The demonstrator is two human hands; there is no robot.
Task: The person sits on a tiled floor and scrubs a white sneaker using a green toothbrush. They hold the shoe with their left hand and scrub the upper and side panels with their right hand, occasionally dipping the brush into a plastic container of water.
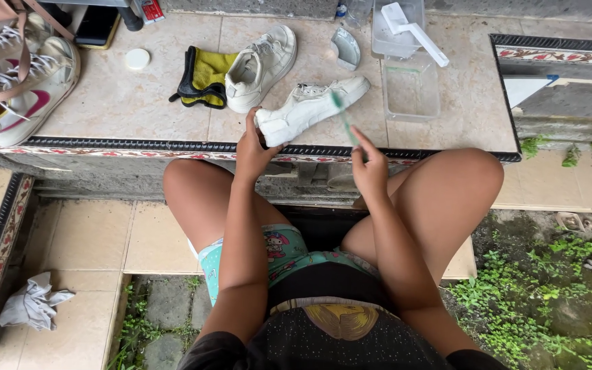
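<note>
My left hand (251,147) gripped the white sneaker's (310,106) heel, my right hand (370,164) pinched a green toothbrush (342,116) over it — scrubbing looked underway, its mate (262,66) beyond untouched.

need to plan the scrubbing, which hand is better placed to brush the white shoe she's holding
Right: the right hand grips the green toothbrush, bristles at the white shoe; the left hand steadies its heel.

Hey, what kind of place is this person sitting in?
Likely an outdoor porch of a home: a tiled ledge with a patterned border, weeds growing beside the paving, and shoes such as the white sneaker laid out.
</note>
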